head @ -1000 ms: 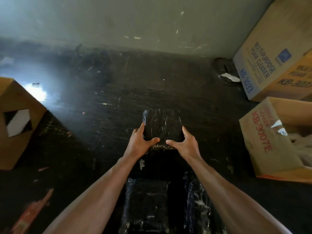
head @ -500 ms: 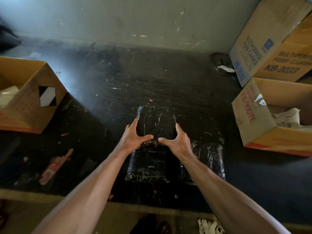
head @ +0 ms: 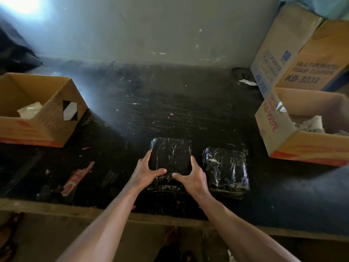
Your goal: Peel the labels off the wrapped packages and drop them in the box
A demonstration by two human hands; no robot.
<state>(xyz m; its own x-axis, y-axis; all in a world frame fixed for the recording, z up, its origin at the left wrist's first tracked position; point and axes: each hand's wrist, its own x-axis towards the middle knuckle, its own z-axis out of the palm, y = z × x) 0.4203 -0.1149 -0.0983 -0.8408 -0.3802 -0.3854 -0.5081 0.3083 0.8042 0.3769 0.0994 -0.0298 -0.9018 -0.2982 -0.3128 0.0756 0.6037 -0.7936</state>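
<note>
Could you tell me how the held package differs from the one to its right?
The held package is gripped at its sides by the left hand and right hand; the right package lies untouched. The held package reaches nearer the wall than the right package. Both are black and film-wrapped.

Expect a dim scene. A blown-out glare patch sits above and behind the diamond-marked cardboard box; its bluish haze streaks down past that box's right corner. Right of that box, film on the wrapped package shows small glints. Farther right, print on the foam-cleaner carton is soft. Straight edges bow near the frame borders.
</note>
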